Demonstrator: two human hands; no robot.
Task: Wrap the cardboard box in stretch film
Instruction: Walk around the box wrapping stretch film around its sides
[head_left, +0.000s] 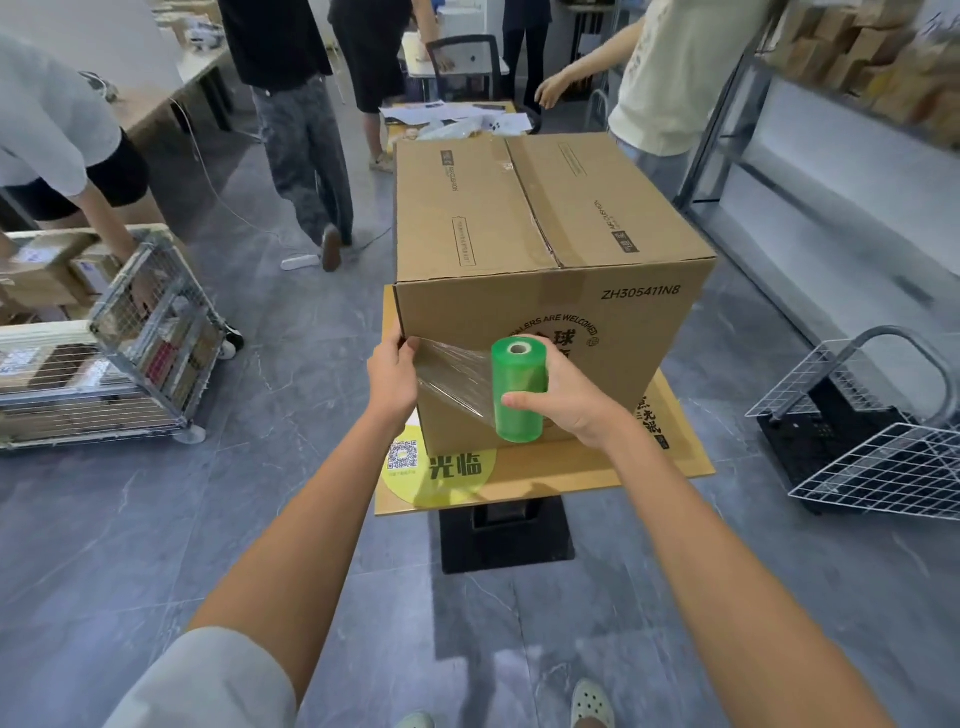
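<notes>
A large taped cardboard box (545, 228) stands on a small square table (550, 473). My right hand (571, 400) grips an upright green roll of stretch film (519, 389) in front of the box's near face. A clear sheet of film (454, 376) runs from the roll leftward. My left hand (392, 376) pinches the film's free end against the box's near left vertical edge.
A wire cage trolley (150, 332) full of parcels stands at the left. A wire basket cart (872, 431) lies at the right, below metal shelving (831, 171). Several people stand behind and beside the box. A white cable (223, 202) runs across the grey floor.
</notes>
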